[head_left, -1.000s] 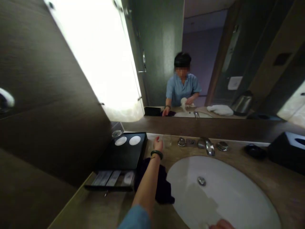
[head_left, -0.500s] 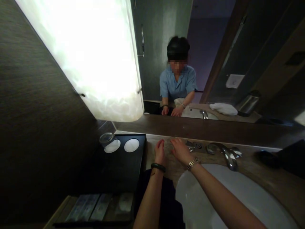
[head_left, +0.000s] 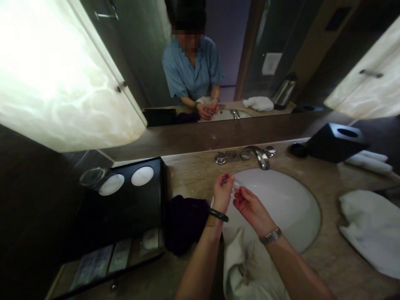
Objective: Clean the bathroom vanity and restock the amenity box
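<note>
Over the left part of the white sink (head_left: 281,200), my two hands are close together with a see-through object, apparently a clear glass (head_left: 237,183), between them. My left hand (head_left: 222,191) curls its fingers around its left side. From the right, my right hand (head_left: 250,204) closes its bent fingers on the same glass. Its outline is faint and partly covered by the fingers. A pale cloth (head_left: 243,262) lies at the front of the sink, below my forearms. Left of my left wrist is a dark, crumpled cloth (head_left: 186,221).
A black tray (head_left: 125,212) with two white round coasters (head_left: 142,176) and another clear glass (head_left: 93,176) stands left. Behind the sink rise the faucet (head_left: 261,157) and a knob (head_left: 221,158). A black tissue box (head_left: 336,141) and white towel (head_left: 371,229) lie right.
Both hands have come from the back of the counter to above the sink, now closed around the clear glass. The view has shifted right, bringing the pale cloth and white towel into sight.
</note>
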`<act>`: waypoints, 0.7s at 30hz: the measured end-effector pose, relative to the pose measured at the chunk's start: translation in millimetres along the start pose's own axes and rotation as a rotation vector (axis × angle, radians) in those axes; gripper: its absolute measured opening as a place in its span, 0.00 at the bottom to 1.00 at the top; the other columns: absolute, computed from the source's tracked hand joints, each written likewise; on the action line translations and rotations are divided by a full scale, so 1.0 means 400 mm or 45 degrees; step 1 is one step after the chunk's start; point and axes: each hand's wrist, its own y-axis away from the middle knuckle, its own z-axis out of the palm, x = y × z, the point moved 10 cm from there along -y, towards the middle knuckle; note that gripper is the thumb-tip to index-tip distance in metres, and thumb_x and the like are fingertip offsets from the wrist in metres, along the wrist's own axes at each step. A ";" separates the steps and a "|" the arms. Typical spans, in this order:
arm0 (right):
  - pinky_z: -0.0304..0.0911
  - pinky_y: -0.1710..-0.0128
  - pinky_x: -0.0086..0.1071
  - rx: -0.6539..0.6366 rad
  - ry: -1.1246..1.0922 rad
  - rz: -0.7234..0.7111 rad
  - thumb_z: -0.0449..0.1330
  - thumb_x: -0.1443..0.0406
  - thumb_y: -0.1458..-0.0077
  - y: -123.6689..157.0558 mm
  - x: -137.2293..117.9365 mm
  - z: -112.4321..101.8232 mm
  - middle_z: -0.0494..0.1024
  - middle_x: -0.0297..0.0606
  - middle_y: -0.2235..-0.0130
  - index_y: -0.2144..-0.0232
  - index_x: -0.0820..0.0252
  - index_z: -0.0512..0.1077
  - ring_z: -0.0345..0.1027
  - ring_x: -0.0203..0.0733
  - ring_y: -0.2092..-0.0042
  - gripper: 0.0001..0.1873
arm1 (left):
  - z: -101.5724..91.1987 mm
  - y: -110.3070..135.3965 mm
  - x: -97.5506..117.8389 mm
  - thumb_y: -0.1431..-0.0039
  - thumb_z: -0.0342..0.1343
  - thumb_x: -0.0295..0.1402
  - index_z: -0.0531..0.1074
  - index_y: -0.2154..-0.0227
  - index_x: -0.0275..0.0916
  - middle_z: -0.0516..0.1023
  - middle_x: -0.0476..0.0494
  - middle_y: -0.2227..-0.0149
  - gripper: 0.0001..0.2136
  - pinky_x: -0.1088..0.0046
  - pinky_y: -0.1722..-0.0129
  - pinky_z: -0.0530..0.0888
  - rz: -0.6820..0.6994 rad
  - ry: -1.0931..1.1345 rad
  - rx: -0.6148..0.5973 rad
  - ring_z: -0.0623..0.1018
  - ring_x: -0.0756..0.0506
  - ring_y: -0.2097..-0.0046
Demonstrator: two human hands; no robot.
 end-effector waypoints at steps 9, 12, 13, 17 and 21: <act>0.56 0.36 0.56 -0.314 1.992 -0.538 0.64 0.60 0.45 0.190 -0.075 -0.178 0.70 0.56 0.39 0.43 0.63 0.70 0.59 0.58 0.37 0.29 | -0.090 0.107 0.004 0.38 0.56 0.39 0.71 0.68 0.37 0.76 0.49 0.70 0.10 0.64 0.72 0.80 -0.173 0.251 0.156 0.82 0.43 0.66; 0.58 0.40 0.53 -0.665 2.339 -0.354 0.64 0.62 0.45 0.227 -0.006 -0.213 0.79 0.51 0.51 0.63 0.62 0.78 0.68 0.56 0.46 0.10 | -0.171 0.200 0.068 0.32 0.49 0.36 0.72 0.70 0.35 0.78 0.47 0.72 0.13 0.65 0.73 0.80 -0.115 0.329 0.253 0.82 0.43 0.68; 0.61 0.44 0.49 -0.707 2.320 -0.372 0.61 0.61 0.43 0.246 -0.019 -0.200 0.79 0.48 0.57 0.70 0.62 0.76 0.69 0.52 0.51 0.09 | -0.194 0.239 0.088 0.31 0.48 0.36 0.73 0.70 0.35 0.79 0.46 0.72 0.14 0.63 0.73 0.81 -0.095 0.364 0.280 0.82 0.42 0.68; 0.64 0.65 0.34 -0.676 1.626 -0.398 0.52 0.50 0.36 0.372 -0.196 -0.088 0.71 0.36 0.71 0.74 0.59 0.68 0.64 0.40 0.67 0.23 | -0.262 0.416 0.168 0.31 0.48 0.35 0.75 0.71 0.34 0.81 0.44 0.72 0.16 0.51 0.67 0.83 0.045 0.535 0.412 0.84 0.37 0.65; 0.67 0.69 0.29 -0.930 0.982 -0.228 0.55 0.44 0.38 0.519 -0.285 0.063 0.73 0.34 0.69 0.63 0.58 0.73 0.67 0.37 0.68 0.24 | -0.256 0.569 0.198 0.31 0.49 0.36 0.76 0.68 0.34 0.83 0.42 0.70 0.15 0.47 0.65 0.82 0.153 0.606 0.474 0.84 0.34 0.63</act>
